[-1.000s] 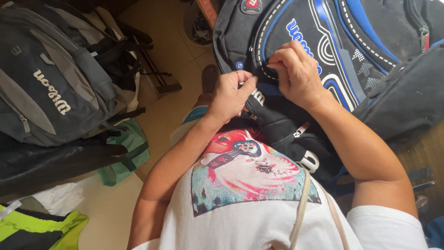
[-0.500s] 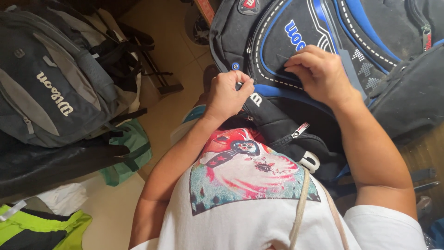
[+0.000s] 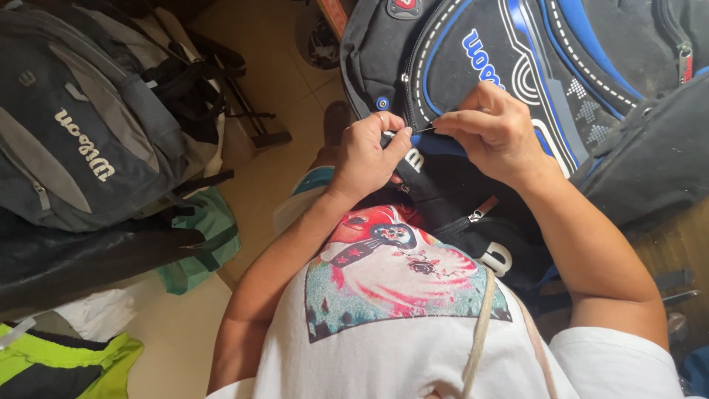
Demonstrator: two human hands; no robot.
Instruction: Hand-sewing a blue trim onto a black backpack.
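A thin needle is pinched between the thumb and forefinger of the right hand, its shaft lying level and pointing towards the left hand. The left hand's grip is pressed together on the lower edge of the black and blue backpack, just beside the needle tip; the two grips are near each other, a short span of blue piping lying between them. Directly beyond the grips the backpack's front panel with its white stitched seam is seen. Below the grips black straps with a metal buckle are bunched on the lap against the white printed shirt. Well to the left of the grips a grey backpack is seen, with open tan floor between it and the left forearm. To the right of the right grip dark fabric crowds close
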